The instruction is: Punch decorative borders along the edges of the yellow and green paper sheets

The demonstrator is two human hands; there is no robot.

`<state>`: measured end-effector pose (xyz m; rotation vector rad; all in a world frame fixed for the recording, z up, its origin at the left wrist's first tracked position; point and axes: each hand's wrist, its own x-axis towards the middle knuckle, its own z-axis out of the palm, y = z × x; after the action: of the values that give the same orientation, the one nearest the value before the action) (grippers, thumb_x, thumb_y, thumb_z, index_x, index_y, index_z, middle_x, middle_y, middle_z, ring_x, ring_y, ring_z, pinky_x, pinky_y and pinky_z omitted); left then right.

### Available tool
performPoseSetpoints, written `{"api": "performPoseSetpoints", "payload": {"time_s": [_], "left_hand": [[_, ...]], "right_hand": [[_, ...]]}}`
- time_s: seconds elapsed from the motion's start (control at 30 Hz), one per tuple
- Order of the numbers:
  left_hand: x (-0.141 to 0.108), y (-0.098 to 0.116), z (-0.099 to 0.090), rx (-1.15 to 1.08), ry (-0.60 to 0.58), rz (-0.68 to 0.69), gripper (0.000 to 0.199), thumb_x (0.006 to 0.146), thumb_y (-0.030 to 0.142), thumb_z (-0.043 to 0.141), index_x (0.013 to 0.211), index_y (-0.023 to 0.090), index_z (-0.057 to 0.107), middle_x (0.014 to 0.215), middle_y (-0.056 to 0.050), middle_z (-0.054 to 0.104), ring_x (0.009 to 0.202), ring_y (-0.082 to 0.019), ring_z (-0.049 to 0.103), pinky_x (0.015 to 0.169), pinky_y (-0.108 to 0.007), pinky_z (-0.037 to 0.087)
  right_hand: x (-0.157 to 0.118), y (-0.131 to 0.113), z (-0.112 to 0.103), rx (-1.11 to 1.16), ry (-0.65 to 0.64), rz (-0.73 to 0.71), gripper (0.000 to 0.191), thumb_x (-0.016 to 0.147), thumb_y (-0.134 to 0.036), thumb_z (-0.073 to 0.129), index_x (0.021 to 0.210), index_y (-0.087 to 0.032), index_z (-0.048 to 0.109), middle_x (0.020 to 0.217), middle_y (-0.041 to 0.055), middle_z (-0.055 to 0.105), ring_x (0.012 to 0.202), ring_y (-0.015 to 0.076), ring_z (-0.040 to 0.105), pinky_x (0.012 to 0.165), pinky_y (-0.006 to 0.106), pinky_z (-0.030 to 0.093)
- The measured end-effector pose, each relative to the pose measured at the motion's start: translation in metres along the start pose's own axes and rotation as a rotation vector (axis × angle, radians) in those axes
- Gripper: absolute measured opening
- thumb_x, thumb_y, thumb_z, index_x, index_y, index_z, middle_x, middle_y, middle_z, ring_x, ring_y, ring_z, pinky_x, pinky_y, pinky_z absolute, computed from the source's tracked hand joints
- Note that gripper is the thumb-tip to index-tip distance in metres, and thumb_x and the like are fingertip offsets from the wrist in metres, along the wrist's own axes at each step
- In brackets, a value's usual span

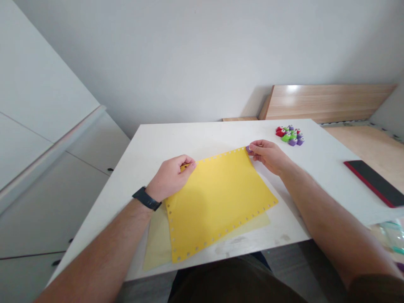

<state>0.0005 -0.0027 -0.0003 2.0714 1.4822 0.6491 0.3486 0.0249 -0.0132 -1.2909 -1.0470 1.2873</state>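
Observation:
A yellow sheet (217,193) with small holes along its edges is held tilted above the white table (126,176). My left hand (172,176), a dark watch on its wrist, pinches the sheet near its far left corner. At the far right corner, my right hand (268,155) grips a small purple craft punch (248,149) that sits on the sheet's edge. Fingers cover most of this punch. Beneath the yellow sheet lies a paler, see-through yellowish sheet (156,244), partly hidden.
Several small red, green and purple craft punches (290,135) are clustered at the table's back right. A black slab with a red edge (375,182) lies at the right. A wooden headboard (328,102) stands beyond, and white cabinets (75,185) line the left.

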Motion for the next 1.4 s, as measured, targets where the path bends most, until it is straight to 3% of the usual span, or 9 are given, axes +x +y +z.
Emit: {"api": "performPoseSetpoints", "payload": {"time_s": [1.4], "left_hand": [[0.0005, 0.0034, -0.0025, -0.13, -0.028, -0.053, 0.038, 0.092, 0.055, 0.056, 0.098, 0.021, 0.07, 0.09, -0.002, 0.076, 0.076, -0.019, 0.066, 0.064, -0.027, 0.047]], "right_hand": [[-0.0015, 0.0007, -0.0003, 0.04, -0.043, 0.009, 0.034, 0.071, -0.038, 0.088, 0.09, -0.018, 0.069, 0.087, 0.0054, 0.069, 0.077, 0.0149, 0.061, 0.061, 0.027, 0.041]]}}
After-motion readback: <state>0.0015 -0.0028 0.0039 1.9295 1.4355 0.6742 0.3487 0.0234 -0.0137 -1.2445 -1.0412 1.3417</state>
